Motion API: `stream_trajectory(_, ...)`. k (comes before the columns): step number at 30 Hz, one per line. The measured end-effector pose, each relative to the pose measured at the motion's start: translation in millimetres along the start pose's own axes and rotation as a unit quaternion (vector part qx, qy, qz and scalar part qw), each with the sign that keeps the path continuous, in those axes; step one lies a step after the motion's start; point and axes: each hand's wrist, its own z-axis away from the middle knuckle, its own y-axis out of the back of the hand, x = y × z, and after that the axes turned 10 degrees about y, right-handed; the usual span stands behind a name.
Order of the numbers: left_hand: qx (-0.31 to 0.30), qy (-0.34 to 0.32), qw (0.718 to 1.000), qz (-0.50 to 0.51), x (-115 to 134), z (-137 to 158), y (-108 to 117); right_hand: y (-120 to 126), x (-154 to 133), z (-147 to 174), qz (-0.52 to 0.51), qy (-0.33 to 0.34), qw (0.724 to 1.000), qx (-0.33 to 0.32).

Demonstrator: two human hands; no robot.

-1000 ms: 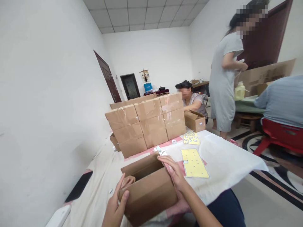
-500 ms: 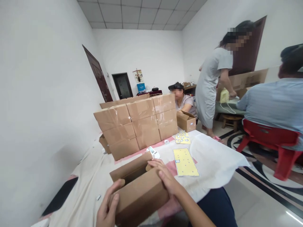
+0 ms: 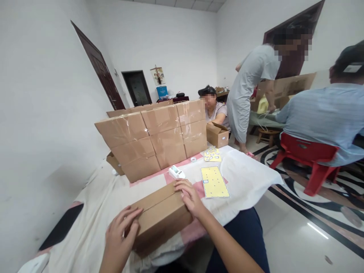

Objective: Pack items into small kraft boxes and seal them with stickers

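A brown cardboard box [image 3: 165, 220] sits at the near edge of the cloth-covered table, its two top flaps folded down and meeting at a narrow seam. My left hand [image 3: 121, 233] grips the left end, fingers over the top and thumb against the side. At the opposite end, my right hand [image 3: 189, 195] holds the right corner with its fingers laid across the flaps. A white tape dispenser or similar small device [image 3: 176, 172] lies just behind the box. To the right are a yellow sheet with small marks [image 3: 214, 182] and a smaller patterned yellow sheet [image 3: 212, 154].
A wall of stacked, taped cartons [image 3: 167, 142] stands behind the box. A tape roll [image 3: 193, 159] lies near it. One person [image 3: 217, 112] sits beyond an open carton [image 3: 217, 135]; another stands bending, and a third sits on a red chair [image 3: 308, 151].
The box's raised flaps have come down, covering the opening. Both hands have shifted onto the top at its ends. My view has tilted downward, and the standing person leans further forward.
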Motion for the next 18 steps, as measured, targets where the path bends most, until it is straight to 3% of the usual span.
stream_trajectory(6,-0.012,-0.129,0.98,-0.154,42.8,13.1,-6.0,4.0,6.2,4.1,0.045,0.036,0.998,-0.019)
stream_trajectory(10,-0.001,-0.108,0.965,-0.239,66.7,22.4,-10.9,4.9,5.5,2.6,0.055,0.045,0.997,-0.029)
stream_trajectory(18,-0.066,-0.07,0.956,-0.277,77.4,15.0,-4.4,14.8,-5.0,-7.2,0.116,0.06,0.984,-0.123)
